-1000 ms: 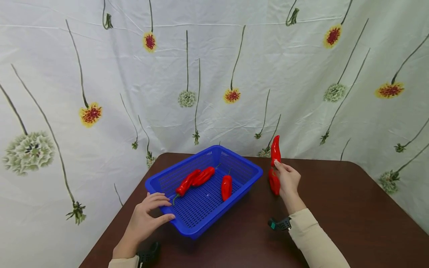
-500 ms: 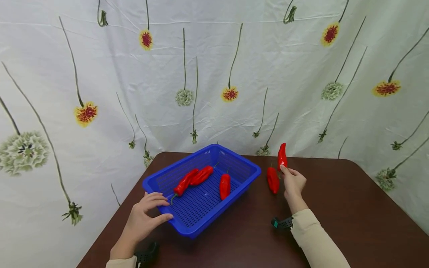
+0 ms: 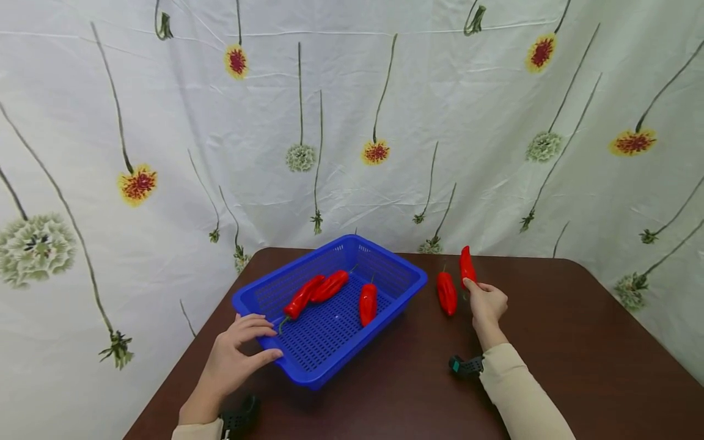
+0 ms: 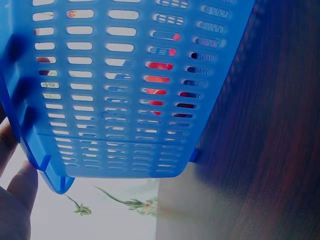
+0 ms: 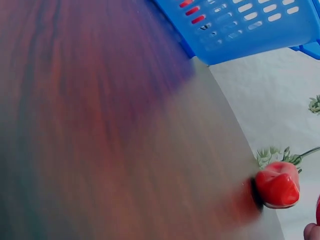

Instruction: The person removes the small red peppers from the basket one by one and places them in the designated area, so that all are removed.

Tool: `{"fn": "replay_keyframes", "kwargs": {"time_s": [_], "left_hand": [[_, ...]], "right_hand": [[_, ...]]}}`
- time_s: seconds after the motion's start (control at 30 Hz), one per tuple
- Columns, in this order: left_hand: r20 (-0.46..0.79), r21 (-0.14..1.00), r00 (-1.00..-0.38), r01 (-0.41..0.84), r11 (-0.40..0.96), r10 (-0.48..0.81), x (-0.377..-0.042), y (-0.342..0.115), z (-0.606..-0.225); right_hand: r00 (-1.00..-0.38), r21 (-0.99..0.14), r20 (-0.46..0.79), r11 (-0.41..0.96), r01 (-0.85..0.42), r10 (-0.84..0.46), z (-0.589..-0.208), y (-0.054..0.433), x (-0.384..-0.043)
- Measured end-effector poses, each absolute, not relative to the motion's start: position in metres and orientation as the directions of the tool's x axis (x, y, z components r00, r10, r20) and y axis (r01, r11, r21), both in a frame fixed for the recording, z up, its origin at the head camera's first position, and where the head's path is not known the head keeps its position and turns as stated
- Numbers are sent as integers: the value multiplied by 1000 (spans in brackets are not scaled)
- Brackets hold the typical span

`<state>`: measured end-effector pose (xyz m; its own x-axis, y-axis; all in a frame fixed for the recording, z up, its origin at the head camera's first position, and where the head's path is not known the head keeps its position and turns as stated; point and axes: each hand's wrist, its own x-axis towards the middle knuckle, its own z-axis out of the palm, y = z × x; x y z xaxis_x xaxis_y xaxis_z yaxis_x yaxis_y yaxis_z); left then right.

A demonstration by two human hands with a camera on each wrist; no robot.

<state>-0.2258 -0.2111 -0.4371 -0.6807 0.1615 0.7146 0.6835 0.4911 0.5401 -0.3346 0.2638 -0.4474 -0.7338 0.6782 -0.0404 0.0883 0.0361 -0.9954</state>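
My right hand (image 3: 487,305) pinches a red chili pepper (image 3: 467,265) between thumb and fingers, its tip pointing up, over the far part of the table. Just left of it, a second red pepper (image 3: 447,294) lies on the table, seen end-on as a red pepper (image 5: 278,186) in the right wrist view. My left hand (image 3: 233,354) grips the near left rim of a blue plastic basket (image 3: 352,343). Inside lie three peppers: one pepper (image 3: 299,299) at left, another pepper (image 3: 330,286) touching it, and a pepper (image 3: 368,304) apart at right. The right wrist view shows only a fingertip.
The basket stands at an angle on a dark brown table (image 3: 550,330). Behind the far table edge hangs a white cloth (image 3: 352,195) printed with flowers. A dark band (image 3: 466,366) sits on the right wrist and another band (image 3: 240,418) on the left.
The right hand has moved right and down with its pepper, away from the pepper on the table, which now shows fully. The left hand keeps its place on the basket.
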Motion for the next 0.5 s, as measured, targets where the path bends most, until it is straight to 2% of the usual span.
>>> {"fn": "replay_keyframes", "kwargs": {"time_s": [0.5], "left_hand": [[700, 548, -698, 660, 513, 151, -224, -211, -436]], "right_hand": [[-764, -983, -81, 74, 167, 640, -450, 271, -331]]}}
